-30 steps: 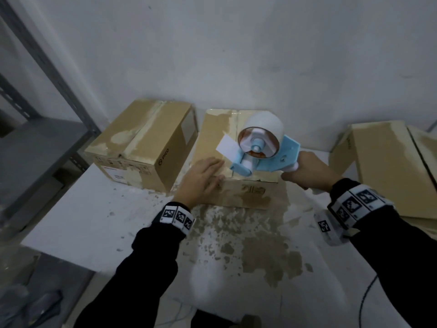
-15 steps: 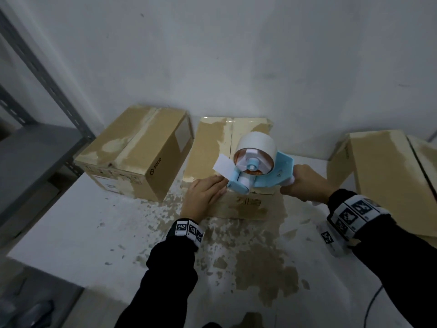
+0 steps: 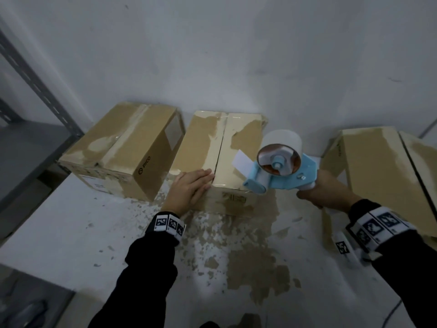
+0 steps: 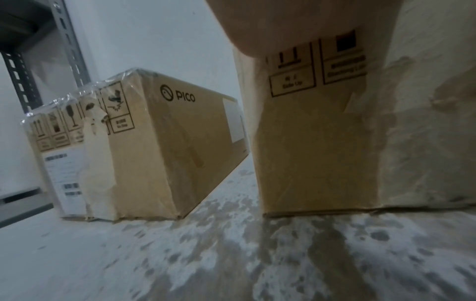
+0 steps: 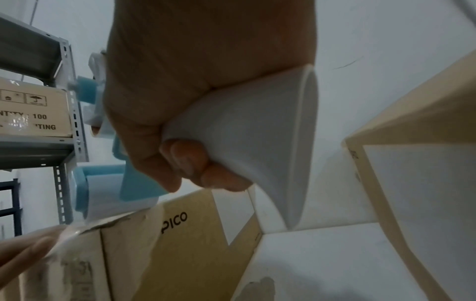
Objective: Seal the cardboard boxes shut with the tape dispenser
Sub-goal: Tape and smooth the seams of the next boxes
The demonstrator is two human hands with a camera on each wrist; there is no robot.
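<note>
Two hands work: the right hand (image 3: 327,194) grips the blue tape dispenser's white handle (image 5: 247,130), its roller at the middle brown cardboard box's (image 3: 238,147) near edge; the left hand (image 3: 189,188) presses flat. Next, probably, lay tape along the seam.

PICO-marked cardboard box (image 4: 154,146) on the stained table (image 4: 128,254), taller box (image 4: 335,142) just beside it, grey shelf upright (image 4: 72,44) behind
</note>
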